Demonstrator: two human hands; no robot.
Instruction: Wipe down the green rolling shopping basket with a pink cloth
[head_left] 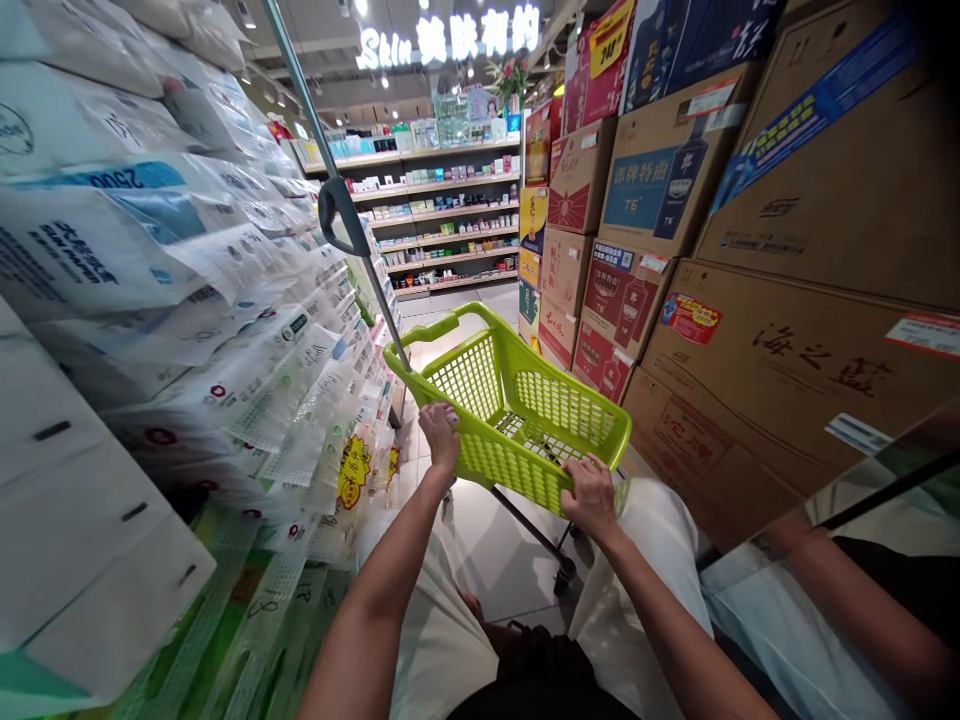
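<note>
A lime-green plastic shopping cart (pixel 566 395) with latticed basket walls stands turned sideways just ahead of me. My left hand (pixel 440 437) is closed over the near side's rim, towards its left end. A small pale patch shows by its fingers; I cannot make out what it is. Further right, my right hand (pixel 591 492) has its fingers curled over the same rim near the basket's right end. Nothing is seen lying in the basket. A tall metal pole with a dark grey loop handle (pixel 343 218) rises at the cart's left end. Dark wheels (pixel 564 575) touch the tiled floor.
Plastic-wrapped paper packs (pixel 247 300) are piled high along the left. On the right, stacked cardboard cartons (pixel 795 380) form a wall, with a reflective panel (pixel 885 540) in front. Shelves of small products (pixel 442 215) stand across the aisle's far end, under a lit sign.
</note>
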